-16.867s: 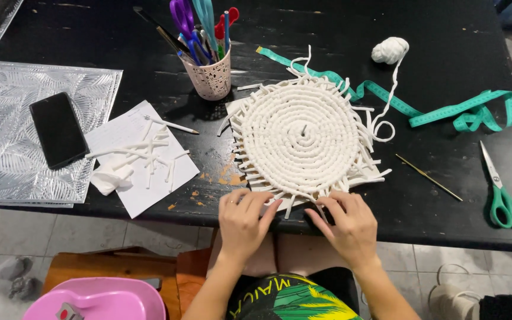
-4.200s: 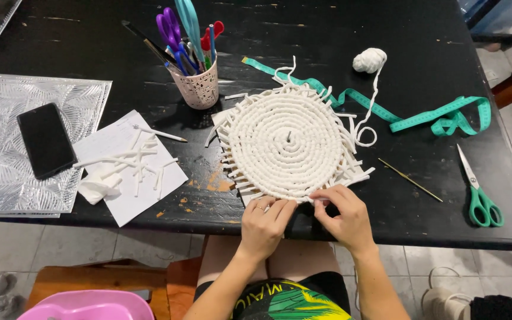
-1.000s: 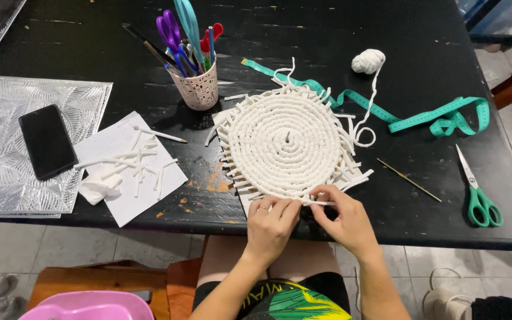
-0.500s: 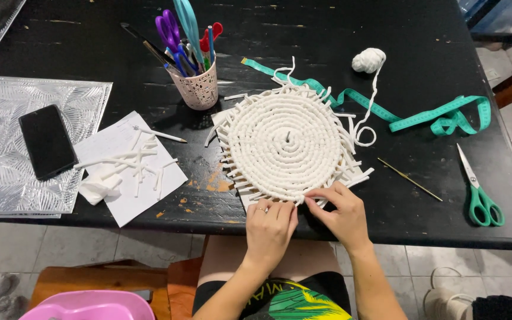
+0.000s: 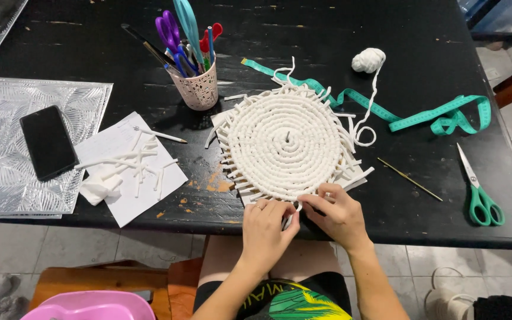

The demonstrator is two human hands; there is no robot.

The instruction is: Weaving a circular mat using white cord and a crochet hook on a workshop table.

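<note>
Left hand (image 5: 266,228) sits at the near table edge, fingers curled and pinched on a short white cord end at the lower rim of the coiled rope mat (image 5: 285,145); right hand (image 5: 338,213) lies just beside it, fingers bent and pressing the same rim, gripping the fringe there. Mat condition: round, flat, built of white cord wound in a tight spiral from a small centre knot, with short cut cord ends sticking out all around its edge like a fringe. It lies on the black table (image 5: 386,24), near the front edge, roughly at centre. From the left: a silver embossed placemat (image 5: 7,118) carrying a black phone (image 5: 48,142); next, a white paper sheet (image 5: 128,169) strewn with white cord offcuts (image 5: 128,163); behind it, a pink perforated cup (image 5: 200,89) holding purple and blue scissors and pens. Orange paint marks show on the table surface just left of the mat. To the mat's right, a small ball of white cord (image 5: 368,59) trails a strand down to the mat's edge. A teal measuring tape (image 5: 440,118) runs from behind the mat toward the right. A thin metal crochet hook (image 5: 410,179) lies near the mat, and green-handled scissors (image 5: 480,192) lie farthest right.
</note>
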